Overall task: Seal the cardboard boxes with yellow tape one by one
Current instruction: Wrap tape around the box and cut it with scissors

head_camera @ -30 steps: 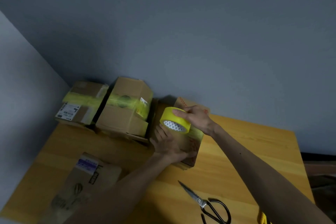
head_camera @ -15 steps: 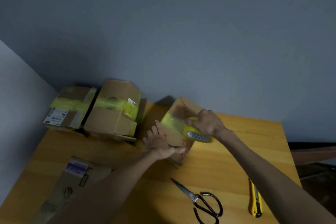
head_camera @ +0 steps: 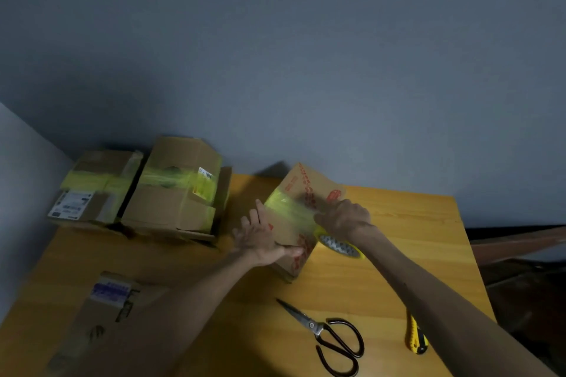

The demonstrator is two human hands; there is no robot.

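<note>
The left forearm (head_camera: 190, 300), coming in left of the scissors (head_camera: 333, 337), is showing bare along its whole visible length. The right forearm (head_camera: 435, 291), right of the scissors, is showing bare likewise. Beyond the scissors, the left hand (head_camera: 260, 242) and right hand (head_camera: 344, 217) are showing bare too.

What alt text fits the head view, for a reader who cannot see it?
A person's right hand holds a yellow tape roll against a cardboard box, tape across its top, while the left hand steadies it on a table. Nearby lie taped boxes, scissors and a utility knife.
</note>
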